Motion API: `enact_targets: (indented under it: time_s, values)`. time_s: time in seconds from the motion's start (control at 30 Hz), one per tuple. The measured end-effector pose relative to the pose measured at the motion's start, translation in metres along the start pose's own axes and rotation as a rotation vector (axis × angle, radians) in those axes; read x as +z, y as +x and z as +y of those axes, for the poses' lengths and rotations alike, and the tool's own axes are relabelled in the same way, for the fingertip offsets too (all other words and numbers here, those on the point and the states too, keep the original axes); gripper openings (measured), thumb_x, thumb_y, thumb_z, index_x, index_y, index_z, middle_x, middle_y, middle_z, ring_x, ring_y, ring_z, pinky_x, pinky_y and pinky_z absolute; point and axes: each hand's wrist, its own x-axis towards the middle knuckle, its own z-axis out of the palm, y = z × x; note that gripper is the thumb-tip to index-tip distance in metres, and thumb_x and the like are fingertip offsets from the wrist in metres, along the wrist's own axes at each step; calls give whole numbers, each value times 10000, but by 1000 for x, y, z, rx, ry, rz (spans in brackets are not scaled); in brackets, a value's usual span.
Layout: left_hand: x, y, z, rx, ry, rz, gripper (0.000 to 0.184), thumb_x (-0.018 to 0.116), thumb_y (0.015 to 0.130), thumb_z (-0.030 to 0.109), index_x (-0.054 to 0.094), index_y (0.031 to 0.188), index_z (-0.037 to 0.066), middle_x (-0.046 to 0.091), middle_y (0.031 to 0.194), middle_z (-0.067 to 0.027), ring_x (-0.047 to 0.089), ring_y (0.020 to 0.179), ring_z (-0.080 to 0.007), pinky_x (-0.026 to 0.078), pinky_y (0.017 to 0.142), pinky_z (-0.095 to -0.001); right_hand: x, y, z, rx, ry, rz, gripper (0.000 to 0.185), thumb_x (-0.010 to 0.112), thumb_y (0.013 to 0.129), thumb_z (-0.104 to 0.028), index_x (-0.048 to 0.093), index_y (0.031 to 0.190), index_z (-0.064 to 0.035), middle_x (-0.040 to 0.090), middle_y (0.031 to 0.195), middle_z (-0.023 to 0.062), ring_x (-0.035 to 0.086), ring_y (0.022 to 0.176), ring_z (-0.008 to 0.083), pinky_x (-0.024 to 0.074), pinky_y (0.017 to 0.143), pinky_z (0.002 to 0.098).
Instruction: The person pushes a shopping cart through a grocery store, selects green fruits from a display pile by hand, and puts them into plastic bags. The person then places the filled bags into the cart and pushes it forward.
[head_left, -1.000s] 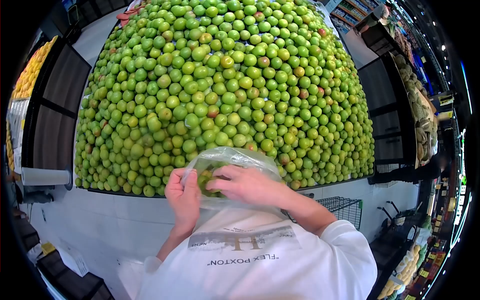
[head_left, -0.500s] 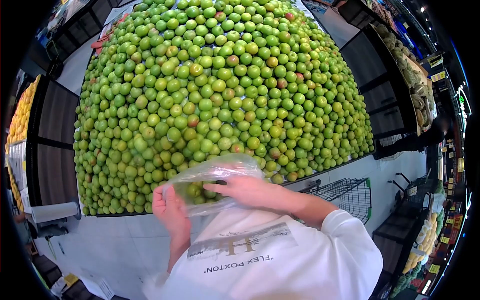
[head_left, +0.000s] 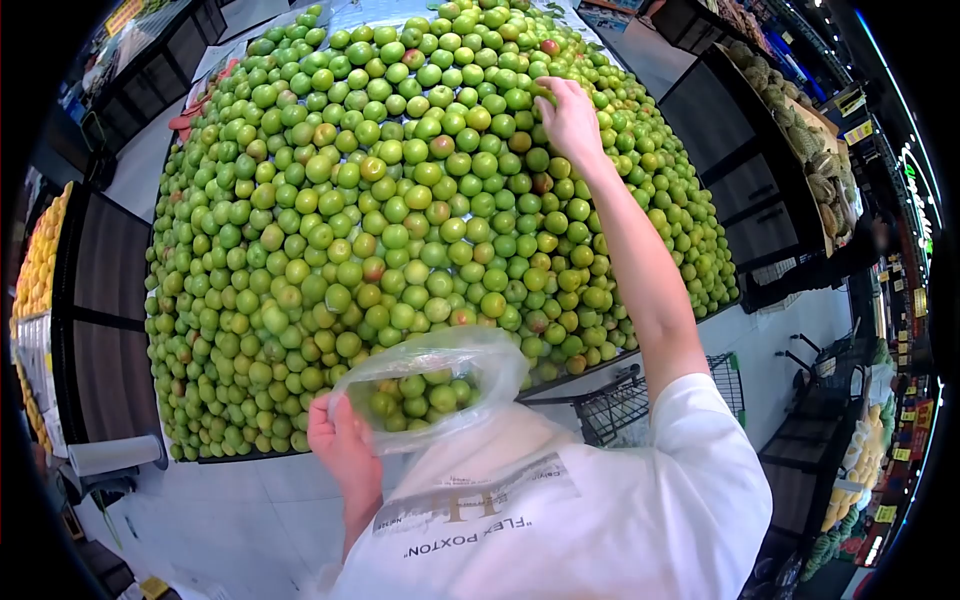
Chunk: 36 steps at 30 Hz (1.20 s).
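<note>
My left hand (head_left: 345, 445) grips the edge of a clear plastic bag (head_left: 503, 368) with its fingers closed. The bag's mouth gapes toward me, and several green plums (head_left: 415, 405) show inside it. My right hand (head_left: 570, 118) is stretched far over the big heap of green plums (head_left: 400, 210), near its upper right part. Its thumb and fingers are apart and slightly bent at the fruit's surface, and I see nothing held between them. Some plums in the heap have a red blush.
A wire shopping cart (head_left: 610, 410) stands right of the stand, below my right arm. A white bag roll (head_left: 115, 455) sticks out at the lower left. Yellow fruit (head_left: 40, 265) is stacked at the left, and a person in dark clothes (head_left: 825, 268) is at the right.
My right hand has left the bag's mouth and moved up and right over the heap. The bag, still in my left hand, now shows its opening and the plums inside clearly.
</note>
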Motion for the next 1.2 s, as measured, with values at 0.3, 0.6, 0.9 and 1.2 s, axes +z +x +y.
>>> enact_targets:
  time_s: [0.3,0.6,0.9,1.2]
  values:
    - [1,-3,1,2,-14,4,65,586,1031,98,576,978,62,493,675,70,361,506,8,245,447,-178,42,63,21,125,-144,-236,414,614,950,-286,587,1353,-198,586,1300,206,593,1179,424,511,977,519]
    - [-1,-7,2,-31,-45,-23,47,597,1029,91,582,1006,52,490,709,82,305,510,24,195,454,-195,46,70,-12,-63,-393,-403,441,697,936,-379,616,1341,-224,641,1236,122,660,1116,305,555,922,437]
    - [1,-5,0,2,-64,-37,51,618,1024,105,599,1007,61,494,676,87,321,508,20,210,452,-187,-35,-28,-105,24,316,-325,348,712,952,-273,668,1238,-79,723,1099,87,674,1043,205,542,895,347]
    - [10,-8,4,-11,-30,-47,77,639,1017,120,597,979,67,495,651,78,358,503,10,251,446,-187,-67,-240,-210,-401,907,-1003,332,737,866,-225,657,1174,-131,652,997,80,676,911,293,570,748,400]
